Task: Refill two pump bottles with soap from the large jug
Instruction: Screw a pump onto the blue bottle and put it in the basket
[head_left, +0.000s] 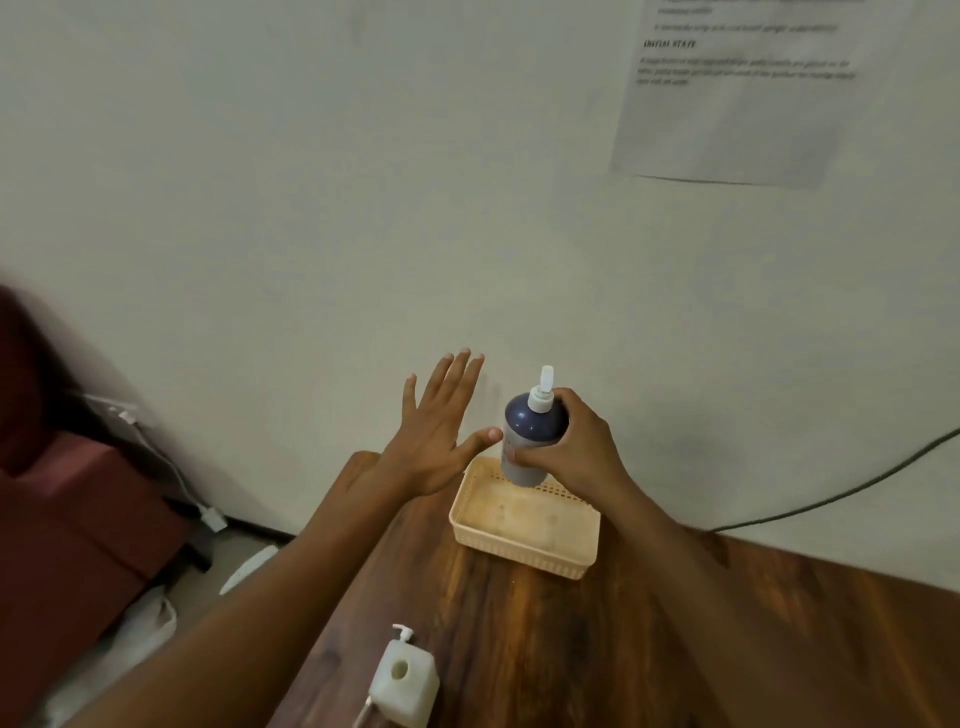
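My right hand (576, 441) grips a dark blue bottle (530, 431) with a white pump top, held upright just above the far end of a beige plastic basket (519, 551). My left hand (441, 426) hovers flat with fingers spread, just left of the bottle, thumb close to it. A square white bottle (402, 680) stands near the front left of the wooden table (571, 649), its neck open; a white pump (402, 633) lies behind it. No large jug is in view.
The table ends close to my left arm, with a dark red seat (78, 519) and white cables below. A pale wall stands right behind the basket, with a printed sheet (737, 88) and a dark cable (857, 483) on it.
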